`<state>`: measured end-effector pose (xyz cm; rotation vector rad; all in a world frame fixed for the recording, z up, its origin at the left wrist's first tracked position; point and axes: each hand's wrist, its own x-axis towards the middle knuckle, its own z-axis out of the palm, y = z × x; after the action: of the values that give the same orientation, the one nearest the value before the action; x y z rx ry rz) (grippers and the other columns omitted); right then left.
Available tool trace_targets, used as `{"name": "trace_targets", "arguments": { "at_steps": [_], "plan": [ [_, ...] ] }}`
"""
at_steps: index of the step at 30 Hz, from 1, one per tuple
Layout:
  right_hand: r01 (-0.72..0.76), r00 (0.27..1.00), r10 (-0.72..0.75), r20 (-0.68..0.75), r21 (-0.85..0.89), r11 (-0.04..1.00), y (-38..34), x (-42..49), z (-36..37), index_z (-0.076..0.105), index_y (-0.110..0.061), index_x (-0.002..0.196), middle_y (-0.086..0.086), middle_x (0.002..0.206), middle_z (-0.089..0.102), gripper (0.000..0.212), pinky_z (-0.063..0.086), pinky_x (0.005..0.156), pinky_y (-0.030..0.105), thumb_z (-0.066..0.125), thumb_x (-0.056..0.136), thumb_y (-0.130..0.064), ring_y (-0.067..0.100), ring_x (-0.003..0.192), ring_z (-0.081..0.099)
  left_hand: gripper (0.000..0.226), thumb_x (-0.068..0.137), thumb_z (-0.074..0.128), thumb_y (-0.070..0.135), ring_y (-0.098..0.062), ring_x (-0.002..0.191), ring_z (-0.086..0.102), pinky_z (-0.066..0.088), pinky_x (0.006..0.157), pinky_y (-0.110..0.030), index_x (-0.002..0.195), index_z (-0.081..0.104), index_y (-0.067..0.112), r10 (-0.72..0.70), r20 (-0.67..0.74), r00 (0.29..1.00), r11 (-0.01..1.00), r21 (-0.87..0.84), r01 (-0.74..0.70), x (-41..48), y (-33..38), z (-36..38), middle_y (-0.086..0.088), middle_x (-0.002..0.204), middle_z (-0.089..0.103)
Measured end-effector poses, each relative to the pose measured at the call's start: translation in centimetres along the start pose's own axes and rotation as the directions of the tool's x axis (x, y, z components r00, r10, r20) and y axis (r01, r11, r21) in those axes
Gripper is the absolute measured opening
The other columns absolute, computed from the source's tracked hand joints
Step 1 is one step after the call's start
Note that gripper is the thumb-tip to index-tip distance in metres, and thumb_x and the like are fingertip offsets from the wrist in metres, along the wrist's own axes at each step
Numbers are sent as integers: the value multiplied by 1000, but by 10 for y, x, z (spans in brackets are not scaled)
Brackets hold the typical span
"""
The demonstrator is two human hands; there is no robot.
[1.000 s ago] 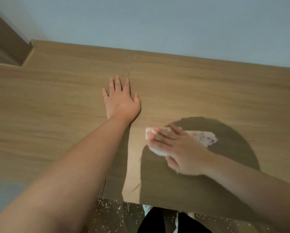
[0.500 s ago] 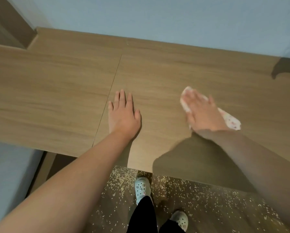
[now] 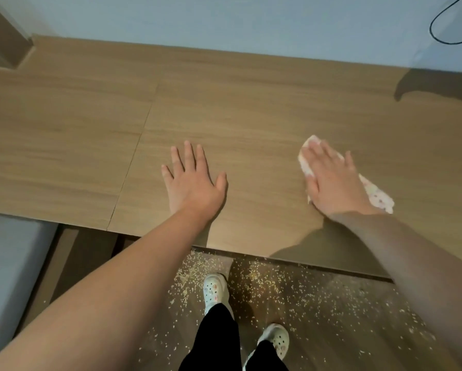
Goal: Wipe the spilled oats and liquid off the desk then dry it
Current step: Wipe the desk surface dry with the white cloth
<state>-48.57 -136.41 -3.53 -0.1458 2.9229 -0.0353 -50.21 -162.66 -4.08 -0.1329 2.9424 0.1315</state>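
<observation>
Cloth [image 3: 378, 196] diagonal, far-left to near-right

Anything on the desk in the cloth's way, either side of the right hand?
Rightward, nothing visible: the desk shows only a shadow near its far corner. Leftward, the left hand lies flat on the desk, apart from the cloth under the right hand; a sweep that way would meet it.

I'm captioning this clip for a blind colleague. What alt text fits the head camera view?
The right hand presses a white patterned cloth flat on a wooden desk, while the left hand rests open nearby. Below the desk edge, oats dot the dark floor around two white clogs.
</observation>
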Motion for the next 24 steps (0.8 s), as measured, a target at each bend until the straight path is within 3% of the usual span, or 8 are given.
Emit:
{"name": "trace_targets", "arguments": {
  "at_steps": [4, 6, 10, 12, 14, 18, 21, 24],
  "plan": [
    [-183, 974, 198, -109, 133, 974, -40, -5, 3, 15, -13, 155, 9, 163, 10, 63, 15, 120, 55, 23, 94, -29, 27, 150, 10, 74, 96, 22, 56, -29, 149, -14, -3, 120, -53, 157, 1, 20, -3, -20, 1000, 1000, -3, 3, -1, -1, 2, -6, 164, -10],
    [63, 996, -57, -74, 79, 995, -66, -31, 9, 8, -14, 155, 11, 162, 7, 67, 22, 118, 55, 26, 93, -28, 30, 149, 15, 71, 96, 22, 56, -30, 149, -14, -3, 120, -53, 157, 1, 26, 6, -23, 1000, 1000, -2, -7, -1, 0, 1, -6, 164, -9],
    [617, 784, -621, 1, 109, 779, -45, -77, 25, 12, -24, 155, -3, 163, 10, 58, 9, 119, 53, 30, 100, -28, 15, 151, 6, 69, 96, 23, 56, -29, 149, -14, -4, 120, -53, 157, 2, 31, 13, -27, 1000, 1000, -13, -13, -1, 1, 0, -5, 164, -8],
    [495, 869, -495, -14, 16, 869, -16, -61, 24, 7, -27, 153, -3, 162, 9, 56, 8, 119, 52, 24, 100, -33, 15, 150, 8, 69, 96, 24, 56, -29, 149, -14, -3, 120, -53, 157, 4, 31, 8, -32, 999, 1000, -12, -8, -1, 0, 0, -5, 164, -8],
    [108, 994, -108, 22, -27, 994, 4, -36, 14, -1, -27, 153, -2, 163, 1, 56, 5, 121, 50, 15, 100, -35, 18, 151, 2, 69, 95, 24, 57, -29, 149, -14, -2, 120, -53, 157, 5, 31, 7, -34, 999, 1000, -9, -8, -1, 0, 0, -5, 164, -7],
    [-342, 932, 355, -75, 149, 928, -28, -20, 5, 12, -14, 156, 8, 163, 6, 61, 15, 119, 57, 19, 99, -34, 27, 150, 7, 69, 95, 24, 57, -28, 150, -13, -1, 120, -52, 156, 5, 31, 3, -43, 999, 1000, -12, -3, -1, 0, 1, -5, 164, -7],
    [10, 995, -5, -101, 53, 999, -71, -50, 16, 13, -13, 153, 13, 160, 10, 62, 34, 109, 58, 27, 95, -29, 33, 145, 23, 69, 95, 25, 56, -27, 150, -13, -1, 120, -52, 156, 6, 30, 3, -44, 999, 1000, -20, -3, -1, 0, 0, -5, 164, -6],
    [593, 805, -594, -7, 65, 803, -65, -85, 19, 14, -19, 154, 2, 162, 11, 61, 20, 117, 54, 39, 99, -27, 23, 149, 16, 69, 95, 25, 56, -26, 150, -13, -2, 120, -52, 157, 6, 30, 4, -48, 999, 1000, -23, -5, -1, -1, 0, -6, 164, -6]
  ]
}}
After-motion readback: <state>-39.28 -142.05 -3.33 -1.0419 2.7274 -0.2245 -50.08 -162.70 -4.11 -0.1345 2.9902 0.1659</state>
